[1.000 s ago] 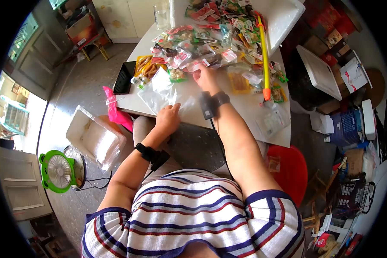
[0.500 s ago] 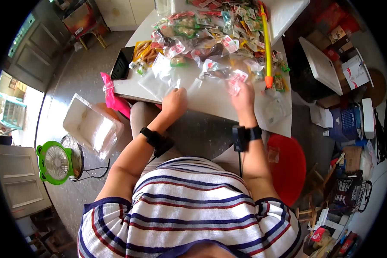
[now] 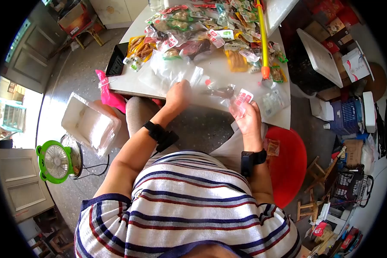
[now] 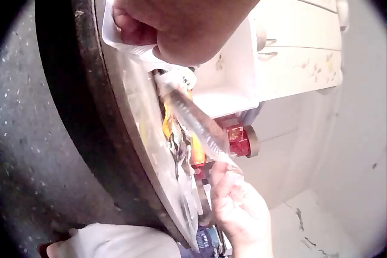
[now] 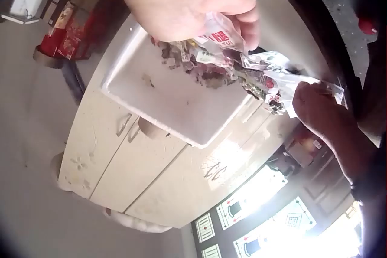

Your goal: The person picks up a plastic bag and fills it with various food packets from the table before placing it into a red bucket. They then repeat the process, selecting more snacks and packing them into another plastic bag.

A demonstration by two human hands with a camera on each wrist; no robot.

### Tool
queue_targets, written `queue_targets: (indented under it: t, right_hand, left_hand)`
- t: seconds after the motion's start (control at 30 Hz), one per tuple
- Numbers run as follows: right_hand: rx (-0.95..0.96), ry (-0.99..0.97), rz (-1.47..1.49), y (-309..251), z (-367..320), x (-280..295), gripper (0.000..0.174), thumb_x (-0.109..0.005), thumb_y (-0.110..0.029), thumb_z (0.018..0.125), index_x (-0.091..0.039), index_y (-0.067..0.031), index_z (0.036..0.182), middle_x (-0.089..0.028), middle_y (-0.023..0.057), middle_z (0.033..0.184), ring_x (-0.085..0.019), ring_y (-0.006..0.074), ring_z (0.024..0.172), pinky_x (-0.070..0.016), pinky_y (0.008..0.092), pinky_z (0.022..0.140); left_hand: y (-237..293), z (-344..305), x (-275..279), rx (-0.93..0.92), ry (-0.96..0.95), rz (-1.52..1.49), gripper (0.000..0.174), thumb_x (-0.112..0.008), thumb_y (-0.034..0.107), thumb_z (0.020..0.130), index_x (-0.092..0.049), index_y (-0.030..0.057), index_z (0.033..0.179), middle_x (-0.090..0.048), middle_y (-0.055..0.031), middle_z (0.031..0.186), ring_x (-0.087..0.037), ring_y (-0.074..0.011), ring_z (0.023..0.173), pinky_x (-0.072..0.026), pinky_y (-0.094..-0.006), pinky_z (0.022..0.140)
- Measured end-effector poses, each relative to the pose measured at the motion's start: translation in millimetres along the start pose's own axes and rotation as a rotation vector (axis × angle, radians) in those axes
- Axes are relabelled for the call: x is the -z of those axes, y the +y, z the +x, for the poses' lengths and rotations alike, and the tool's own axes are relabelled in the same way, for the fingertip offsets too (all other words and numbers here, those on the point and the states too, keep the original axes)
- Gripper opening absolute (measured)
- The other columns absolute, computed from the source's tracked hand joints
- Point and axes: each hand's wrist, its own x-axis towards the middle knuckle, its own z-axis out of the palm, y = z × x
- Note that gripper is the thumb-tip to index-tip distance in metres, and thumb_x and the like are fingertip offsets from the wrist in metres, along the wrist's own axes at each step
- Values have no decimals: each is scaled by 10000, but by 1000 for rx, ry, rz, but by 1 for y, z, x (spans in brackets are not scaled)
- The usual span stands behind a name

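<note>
My left hand (image 3: pixel 178 96) grips the edge of a clear plastic bag (image 3: pixel 170 69) above the near table edge. In my right hand (image 3: pixel 249 120) is a clear snack packet, pinched at its end with the red-and-white label (image 3: pixel 244 98). Something dark fills the packet, and it stretches from the right hand toward the left. The left wrist view shows this packet (image 4: pixel 196 122) slanting between both hands. Red printing on the label (image 5: pixel 222 37) faces the right wrist camera. A heap of assorted snack packets (image 3: pixel 193 26) covers the far part of the table.
A yellow stick with orange ends (image 3: pixel 263 38) lies along the right of the heap. At the left sit a black tray-like object (image 3: pixel 117 59) and a pink bag (image 3: pixel 109 92). A white foam box (image 3: pixel 90 120) stands on the left, a red stool (image 3: pixel 288 167) on the right.
My right hand has taken a packet from the heap and drawn it back toward my body and to the right. The left hand has moved slightly, still at the clear bag.
</note>
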Motion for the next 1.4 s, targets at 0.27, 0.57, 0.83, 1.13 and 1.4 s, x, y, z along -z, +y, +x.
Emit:
queue_targets:
  t: [0.27, 0.57, 0.83, 1.13, 1.4]
  right_hand:
    - [9, -27, -16, -9, -1, -2, 146, -422, -46, 750, -467, 13, 876, -542, 133, 840, -553, 257, 760, -475, 363, 622]
    - [-86, 14, -6, -4, 2, 5, 164, -400, -42, 766, -447, 32, 904, -536, 177, 840, -560, 283, 759, -481, 367, 620]
    - [-80, -19, 60, 14, 19, 19, 158, -415, -40, 755, -463, 0, 900, -543, 129, 850, -554, 271, 781, -474, 373, 641]
    - [-176, -76, -82, 61, 25, -8, 125, -472, -116, 785, -497, -84, 903, -529, 12, 812, -515, 115, 716, -436, 273, 612]
    - [-263, -192, -615, 68, 46, -10, 128, -436, -145, 778, -518, -49, 759, -477, -19, 610, -437, 76, 480, -341, 207, 405]
  left_hand:
    - [-3, -1, -5, -19, -89, 47, 151, -412, 163, 750, -493, 36, 758, -540, -168, 740, -501, -349, 720, -394, -402, 620]
    - [10, -2, -2, 8, -154, 64, 162, -408, 171, 753, -497, 37, 765, -539, -173, 736, -501, -360, 706, -394, -418, 600]
    - [17, -9, -2, -101, -89, 130, 131, -423, 172, 753, -482, 55, 749, -527, -145, 738, -502, -346, 690, -407, -413, 582]
    - [29, -20, -1, -268, -75, 54, 100, -431, 148, 742, -456, 53, 722, -509, -143, 702, -502, -342, 664, -413, -414, 567]
    - [29, -27, 5, -322, -52, 84, 91, -439, 146, 733, -442, 56, 718, -508, -145, 712, -498, -358, 636, -406, -431, 555]
